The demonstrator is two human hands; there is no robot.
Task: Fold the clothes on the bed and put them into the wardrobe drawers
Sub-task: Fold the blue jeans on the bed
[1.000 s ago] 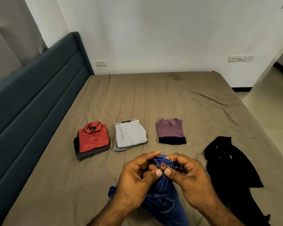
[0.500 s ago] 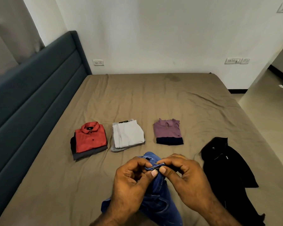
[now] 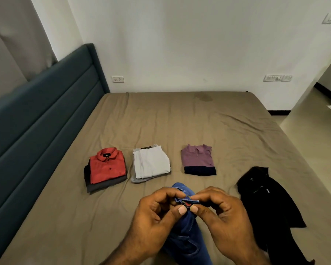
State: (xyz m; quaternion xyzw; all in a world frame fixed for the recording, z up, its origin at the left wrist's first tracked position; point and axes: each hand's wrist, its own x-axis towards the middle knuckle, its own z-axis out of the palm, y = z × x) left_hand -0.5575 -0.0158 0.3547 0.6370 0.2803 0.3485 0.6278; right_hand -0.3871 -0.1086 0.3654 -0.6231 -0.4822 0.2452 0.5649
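Head view of a bed (image 3: 180,121) during garment folding. The blue jeans (image 3: 185,236) are lying at the near edge of the bed, between the two forearms, with their waistband lifted clear of the sheet. The left hand (image 3: 153,217) and the right hand (image 3: 224,215) are both pinching the waistband at the metal waist button (image 3: 185,204), thumbs below and forefingers curled over the top edge, knuckles facing the camera and wrists angled inward toward each other.

Risks, as judged from this pose: the button appears to be only partly seated, so it could be slipping back out of the stiff denim if the thumbs are easing off; fastening cannot be confirmed. With only the waistband held, the legs are trailing bunched and may be twisting, which would spoil a later fold.

Three folded stacks are sitting farther up the bed: a red shirt (image 3: 107,165), white trousers (image 3: 151,163) and a purple polo shirt (image 3: 197,159). An unfolded black shirt (image 3: 266,203) is lying just right of the right hand. No wardrobe is in view.
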